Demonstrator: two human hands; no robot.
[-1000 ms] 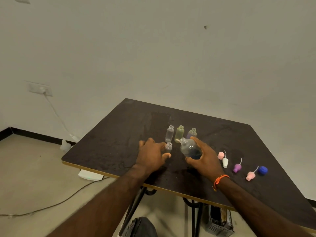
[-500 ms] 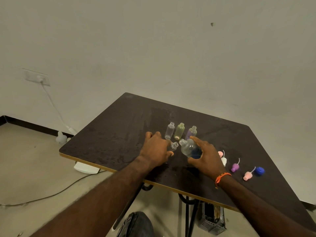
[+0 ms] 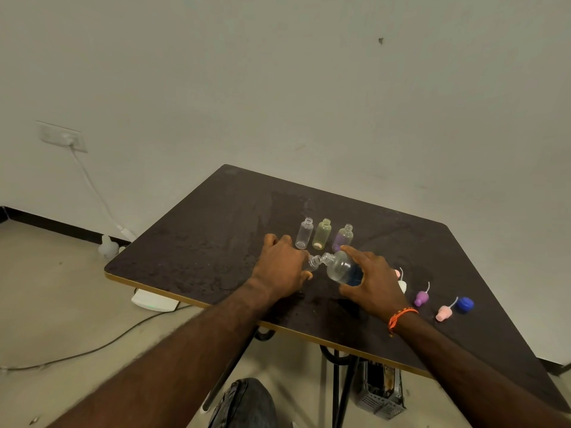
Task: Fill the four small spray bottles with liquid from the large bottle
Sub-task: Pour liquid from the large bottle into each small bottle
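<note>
1. Bottles meet neck to neck above the dark table (image 3: pixel 191 242): my right hand (image 3: pixel 375 281) grips the large bottle (image 3: pixel 340 267), tipped toward the left, with blue liquid pooled at its lower end against my palm.
2. My left hand (image 3: pixel 282 270) curls round a small clear bottle (image 3: pixel 313 263), of which only the threaded neck shows past my fingers; its mouth touches the large bottle's mouth.
3. Just behind the large bottle, three more small bottles stand upright in a row with no caps on: a clear one (image 3: pixel 304 233), a yellow-green one (image 3: pixel 322 234) and a purple one (image 3: pixel 343 237). The purple one stands nearest my right forefinger.
4. To the right of the large bottle, spray tops lie loose on the table: a white one (image 3: pixel 401 285) partly hidden by my right hand, a purple one (image 3: pixel 421 298) and a pink one (image 3: pixel 444 312), with a blue cap (image 3: pixel 465 304) just beside the pink one.
5. An orange band (image 3: pixel 401 316) circles my right wrist.
6. Well to the left of the large bottle, a wall socket (image 3: pixel 61 137) holds a plug, its white cord running down to the floor.
</note>
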